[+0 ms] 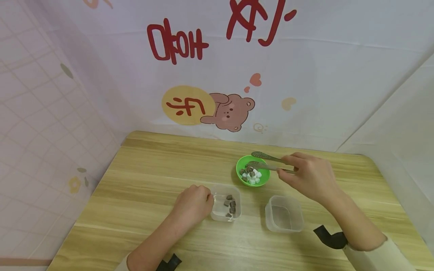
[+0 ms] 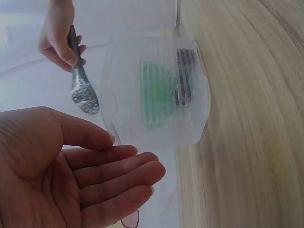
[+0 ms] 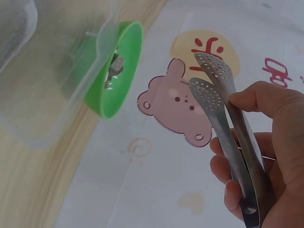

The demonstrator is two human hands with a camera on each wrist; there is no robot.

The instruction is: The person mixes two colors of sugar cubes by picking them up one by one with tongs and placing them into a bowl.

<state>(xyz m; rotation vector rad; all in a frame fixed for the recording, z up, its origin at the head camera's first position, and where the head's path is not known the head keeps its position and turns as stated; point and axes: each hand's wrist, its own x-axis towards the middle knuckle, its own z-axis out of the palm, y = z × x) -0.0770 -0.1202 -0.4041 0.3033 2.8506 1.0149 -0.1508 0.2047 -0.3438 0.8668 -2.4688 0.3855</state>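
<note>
My right hand (image 1: 310, 175) holds perforated metal tongs (image 3: 237, 137), their two arms a little apart with nothing between the tips. The tongs extend over a green bowl (image 1: 239, 174), which contains brown chunks (image 1: 250, 170) and white pieces (image 1: 252, 181). At the left, my left hand (image 1: 193, 203) pinches the rim of a clear plastic container (image 2: 128, 52) between thumb and index finger, the other fingers extended loosely. Inside that container lie several brown chunks (image 1: 232, 203). The left wrist view shows the bowl only as a green shape through the container wall.
A second clear plastic container (image 1: 284, 214) stands at the right, below my right forearm. Black straps (image 1: 330, 238) hang by the wrists. The wooden table (image 1: 152, 162) meets a printed cloth backdrop (image 1: 305, 75) at its far edge.
</note>
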